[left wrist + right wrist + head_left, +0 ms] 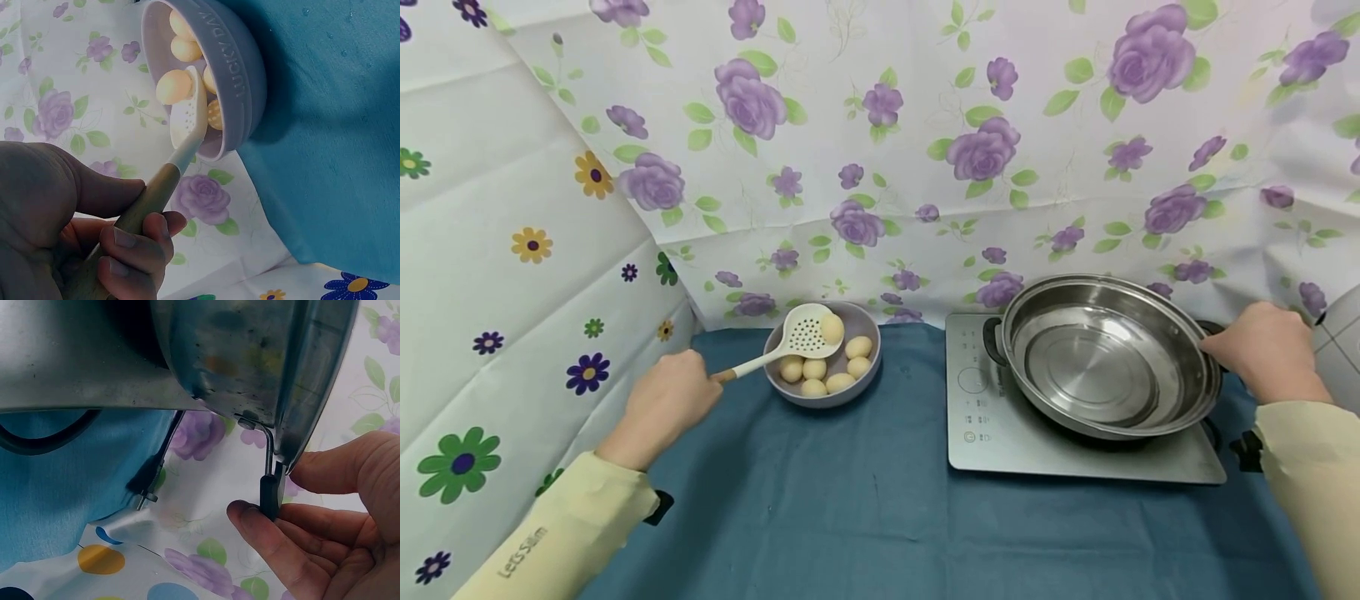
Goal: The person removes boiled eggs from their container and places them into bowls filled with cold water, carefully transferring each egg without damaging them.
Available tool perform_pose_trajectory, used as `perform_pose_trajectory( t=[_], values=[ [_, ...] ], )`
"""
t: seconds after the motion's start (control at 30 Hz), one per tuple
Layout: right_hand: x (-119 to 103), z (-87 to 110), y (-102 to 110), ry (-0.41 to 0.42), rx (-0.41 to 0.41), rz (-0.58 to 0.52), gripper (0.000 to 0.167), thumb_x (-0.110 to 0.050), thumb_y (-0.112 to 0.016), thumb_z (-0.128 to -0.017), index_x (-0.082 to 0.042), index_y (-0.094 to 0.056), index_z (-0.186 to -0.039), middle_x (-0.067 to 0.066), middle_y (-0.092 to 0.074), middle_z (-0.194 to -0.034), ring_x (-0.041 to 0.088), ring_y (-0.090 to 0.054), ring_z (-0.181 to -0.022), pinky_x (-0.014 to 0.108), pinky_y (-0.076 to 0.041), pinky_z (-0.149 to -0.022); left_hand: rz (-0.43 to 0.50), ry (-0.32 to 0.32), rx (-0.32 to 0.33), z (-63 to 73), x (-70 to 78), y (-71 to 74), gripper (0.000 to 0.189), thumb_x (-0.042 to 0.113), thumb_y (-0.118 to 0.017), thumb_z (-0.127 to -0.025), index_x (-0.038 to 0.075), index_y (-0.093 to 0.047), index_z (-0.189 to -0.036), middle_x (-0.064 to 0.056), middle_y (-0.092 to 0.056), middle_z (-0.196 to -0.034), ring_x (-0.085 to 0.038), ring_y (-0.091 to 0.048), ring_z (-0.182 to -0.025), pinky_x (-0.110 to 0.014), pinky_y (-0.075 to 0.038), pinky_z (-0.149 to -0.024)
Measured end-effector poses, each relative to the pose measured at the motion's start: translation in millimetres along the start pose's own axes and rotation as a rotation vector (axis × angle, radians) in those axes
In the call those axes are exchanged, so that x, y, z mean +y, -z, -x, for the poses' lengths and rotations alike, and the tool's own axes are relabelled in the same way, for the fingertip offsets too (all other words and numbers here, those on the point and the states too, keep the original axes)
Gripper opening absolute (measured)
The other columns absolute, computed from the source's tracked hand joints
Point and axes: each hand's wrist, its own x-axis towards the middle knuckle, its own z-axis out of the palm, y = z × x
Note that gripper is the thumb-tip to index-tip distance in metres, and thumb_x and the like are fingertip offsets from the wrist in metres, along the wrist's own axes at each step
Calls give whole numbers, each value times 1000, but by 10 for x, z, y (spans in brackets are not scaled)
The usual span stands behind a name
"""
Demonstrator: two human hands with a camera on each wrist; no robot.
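My left hand [672,398] grips the wooden handle of a white slotted skimmer [807,335]. One pale egg [832,328] rests on the skimmer's head, over the grey-purple bowl [240,75]. Several more eggs [840,382] lie inside that bowl, some partly hidden by the skimmer. At the right, my right hand [1262,350] pinches the black side handle [270,494] of a wide stainless steel pot [1093,375] between thumb and fingers. The pot is over the induction cooktop [958,450] and holds no food that I can see.
A blue cloth [850,500] covers the table. Behind it hangs a white sheet [925,275] with purple flowers, and another flowered sheet [460,275] stands at the left. A black power cord with a plug [147,497] lies beside the cooktop.
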Motion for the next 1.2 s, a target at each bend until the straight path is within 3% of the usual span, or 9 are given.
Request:
perform_pose_trajectory(
  t=[0.53,0.97,1.2],
  values=[
    [-22,7,13,-8,-14,32,56,-36,-65,-79,19,-59,-87,36,-53,-79,45,-54,-67,39,-43,-42,-3,16,17,8,-34,-32,30,28,-56,-89,4,-62,-73,-3,-42,-50,-16,-38,-40,-27,-31,-34],
    [-17,25,25,4,-25,-2,48,-35,-64,-80,12,-62,-74,28,-56,-68,40,-54,-61,37,-41,-40,10,13,29,24,-29,-23,29,28,-55,-89,5,-62,-72,-4,-43,-51,-17,-39,-41,-27,-31,-34],
    [9,8,17,17,-14,3,44,-35,-63,-79,8,-61,-67,27,-56,-67,43,-53,-66,38,-41,-41,35,18,18,17,-15,-2,27,25,-54,-88,6,-63,-72,-4,-44,-52,-17,-39,-41,-28,-32,-35]
  ],
)
